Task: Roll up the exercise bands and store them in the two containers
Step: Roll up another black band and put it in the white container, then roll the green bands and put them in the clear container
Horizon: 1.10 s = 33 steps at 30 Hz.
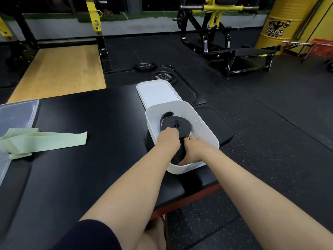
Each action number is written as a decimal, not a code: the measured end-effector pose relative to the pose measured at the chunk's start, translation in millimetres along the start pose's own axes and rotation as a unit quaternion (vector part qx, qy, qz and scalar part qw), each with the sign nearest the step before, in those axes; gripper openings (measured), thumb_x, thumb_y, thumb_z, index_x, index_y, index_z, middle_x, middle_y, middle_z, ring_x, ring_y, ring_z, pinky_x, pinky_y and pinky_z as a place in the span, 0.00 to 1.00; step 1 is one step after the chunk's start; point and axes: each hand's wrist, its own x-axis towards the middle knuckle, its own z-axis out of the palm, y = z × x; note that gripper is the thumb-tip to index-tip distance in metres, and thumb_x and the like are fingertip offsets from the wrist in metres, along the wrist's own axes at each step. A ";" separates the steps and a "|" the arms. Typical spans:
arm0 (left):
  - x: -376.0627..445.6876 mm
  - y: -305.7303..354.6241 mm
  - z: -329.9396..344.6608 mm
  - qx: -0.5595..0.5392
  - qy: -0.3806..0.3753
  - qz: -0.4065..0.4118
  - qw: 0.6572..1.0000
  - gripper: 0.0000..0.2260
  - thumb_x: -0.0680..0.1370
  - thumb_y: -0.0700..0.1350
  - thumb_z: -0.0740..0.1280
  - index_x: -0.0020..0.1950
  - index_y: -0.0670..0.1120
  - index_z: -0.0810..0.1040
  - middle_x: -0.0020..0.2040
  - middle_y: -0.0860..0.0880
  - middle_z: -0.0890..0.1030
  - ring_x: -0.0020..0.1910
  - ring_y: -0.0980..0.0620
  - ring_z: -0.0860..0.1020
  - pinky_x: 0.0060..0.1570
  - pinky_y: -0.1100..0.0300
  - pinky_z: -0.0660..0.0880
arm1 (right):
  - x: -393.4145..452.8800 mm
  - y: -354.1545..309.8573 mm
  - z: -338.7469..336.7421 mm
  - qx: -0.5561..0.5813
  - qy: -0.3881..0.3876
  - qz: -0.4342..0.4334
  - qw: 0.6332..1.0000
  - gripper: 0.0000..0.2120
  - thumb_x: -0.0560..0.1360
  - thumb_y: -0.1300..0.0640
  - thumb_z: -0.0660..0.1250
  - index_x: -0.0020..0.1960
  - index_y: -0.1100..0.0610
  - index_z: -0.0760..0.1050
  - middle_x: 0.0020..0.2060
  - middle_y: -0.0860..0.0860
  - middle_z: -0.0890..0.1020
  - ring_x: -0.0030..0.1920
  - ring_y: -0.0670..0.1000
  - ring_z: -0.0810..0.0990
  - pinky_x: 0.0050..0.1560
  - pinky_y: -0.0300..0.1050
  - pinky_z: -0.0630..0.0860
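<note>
Black band (175, 124) lies coiled flat in white container (209, 139).

Black rolled band (175, 124) under both hands, inside white container (207, 123); white lid (156, 92) just beyond. Pale green band (45, 139) well left of left hand (168, 138) on black table (90, 123). Floor (270, 123) black, speckled.

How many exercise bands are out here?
3: two rolled black bands in the white tub, far black band and near black band; green band lying unrolled, left. Others may be hidden.
</note>
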 end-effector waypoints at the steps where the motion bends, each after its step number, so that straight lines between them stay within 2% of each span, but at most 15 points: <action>1: -1.2 0.0 -0.4 0.012 0.007 0.004 1.000 0.12 0.75 0.32 0.59 0.55 0.39 0.77 0.56 0.42 0.77 0.56 0.42 0.76 0.49 0.57 0.73 | 0.0 -0.8 0.0 -0.001 0.000 0.001 1.000 0.38 0.66 0.38 0.72 0.66 0.58 0.62 0.64 0.54 0.64 0.65 0.58 0.64 0.63 0.54 0.70; 6: -9.5 1.8 -1.1 0.085 0.023 0.022 0.996 0.12 0.74 0.32 0.60 0.53 0.41 0.77 0.53 0.44 0.79 0.53 0.44 0.78 0.45 0.58 0.71 | -0.4 -4.1 -0.7 -0.019 0.000 0.003 1.000 0.39 0.67 0.39 0.72 0.67 0.59 0.60 0.65 0.54 0.63 0.66 0.57 0.64 0.63 0.52 0.70; 10: -13.2 1.2 -4.7 0.126 0.002 0.064 0.990 0.11 0.75 0.33 0.60 0.54 0.41 0.77 0.54 0.44 0.79 0.54 0.44 0.77 0.45 0.58 0.68 | -1.5 -5.2 -0.9 -0.023 0.004 0.008 1.000 0.39 0.67 0.39 0.72 0.68 0.57 0.60 0.65 0.53 0.64 0.67 0.55 0.64 0.63 0.52 0.70; 13: -20.4 -2.6 -7.8 0.182 -0.001 0.104 0.978 0.11 0.76 0.35 0.59 0.55 0.43 0.76 0.55 0.45 0.79 0.56 0.46 0.76 0.49 0.58 0.63 | -4.6 -5.5 -3.7 -0.018 0.001 0.014 1.000 0.39 0.67 0.39 0.72 0.69 0.56 0.60 0.65 0.53 0.65 0.67 0.55 0.64 0.64 0.52 0.70; 15: -25.9 -8.1 -10.0 0.200 0.008 0.117 0.973 0.11 0.76 0.36 0.59 0.54 0.44 0.77 0.54 0.46 0.79 0.56 0.46 0.75 0.52 0.58 0.63 | -6.8 -7.5 -7.4 -0.008 -0.012 0.017 1.000 0.39 0.67 0.38 0.71 0.69 0.56 0.61 0.65 0.53 0.67 0.66 0.55 0.67 0.63 0.52 0.70; 17: -31.2 -14.6 -14.1 0.179 0.029 0.136 0.974 0.11 0.76 0.37 0.59 0.53 0.44 0.78 0.53 0.46 0.79 0.55 0.46 0.74 0.50 0.58 0.64 | -9.5 -10.0 -11.9 0.009 -0.023 0.019 1.000 0.37 0.66 0.39 0.71 0.68 0.54 0.63 0.63 0.52 0.71 0.62 0.54 0.72 0.60 0.51 0.73; 20: -42.8 -28.2 -25.8 0.060 0.078 0.158 0.983 0.08 0.79 0.38 0.56 0.50 0.43 0.75 0.52 0.44 0.77 0.54 0.44 0.74 0.43 0.59 0.63 | -13.8 -12.0 -17.9 0.028 -0.002 0.014 0.999 0.28 0.65 0.41 0.73 0.59 0.53 0.69 0.58 0.50 0.76 0.54 0.52 0.76 0.54 0.47 0.75; 21: -48.2 -35.6 -30.8 0.021 0.093 0.159 0.983 0.08 0.80 0.39 0.56 0.51 0.42 0.74 0.53 0.44 0.77 0.56 0.44 0.73 0.45 0.57 0.65 | -16.3 -13.1 -19.7 0.037 0.008 0.014 0.999 0.28 0.66 0.42 0.73 0.61 0.53 0.70 0.60 0.50 0.76 0.56 0.52 0.75 0.55 0.47 0.75; 23: -58.9 -56.4 -38.7 -0.007 0.108 0.160 0.981 0.13 0.82 0.43 0.53 0.63 0.42 0.72 0.61 0.45 0.75 0.61 0.45 0.71 0.58 0.55 0.66 | -22.9 -16.5 -23.5 0.055 0.039 0.011 0.998 0.35 0.70 0.44 0.71 0.71 0.54 0.64 0.67 0.51 0.71 0.66 0.52 0.71 0.61 0.48 0.72; 26: -75.8 -96.9 -47.9 0.051 0.097 0.136 0.985 0.21 0.83 0.50 0.50 0.76 0.47 0.58 0.74 0.50 0.63 0.73 0.49 0.60 0.71 0.54 0.55 | -33.9 -27.6 -31.5 0.090 0.106 -0.023 0.990 0.38 0.72 0.44 0.69 0.76 0.53 0.57 0.74 0.50 0.64 0.73 0.51 0.63 0.68 0.51 0.67; 29: -90.0 -137.3 -56.9 0.077 0.071 0.076 0.992 0.25 0.83 0.55 0.48 0.78 0.49 0.49 0.78 0.52 0.51 0.77 0.52 0.49 0.74 0.52 0.47 | -44.9 -47.6 -40.6 0.122 0.125 -0.095 0.980 0.37 0.73 0.45 0.70 0.76 0.51 0.57 0.75 0.47 0.60 0.74 0.48 0.59 0.71 0.48 0.63; 31: -99.7 -160.7 -62.1 0.072 0.069 0.052 0.994 0.25 0.82 0.55 0.48 0.78 0.49 0.50 0.78 0.52 0.51 0.77 0.52 0.49 0.74 0.51 0.49 | -47.9 -65.3 -44.2 0.126 0.135 -0.134 0.974 0.36 0.73 0.46 0.70 0.76 0.52 0.58 0.75 0.47 0.60 0.75 0.47 0.58 0.72 0.44 0.58; 33: -109.9 -180.1 -66.7 0.060 0.066 0.032 0.995 0.25 0.82 0.55 0.49 0.78 0.48 0.52 0.78 0.51 0.52 0.77 0.51 0.50 0.75 0.52 0.51 | -46.1 -84.1 -45.8 0.130 0.142 -0.158 0.968 0.35 0.73 0.45 0.69 0.75 0.51 0.59 0.74 0.47 0.62 0.74 0.47 0.58 0.72 0.44 0.58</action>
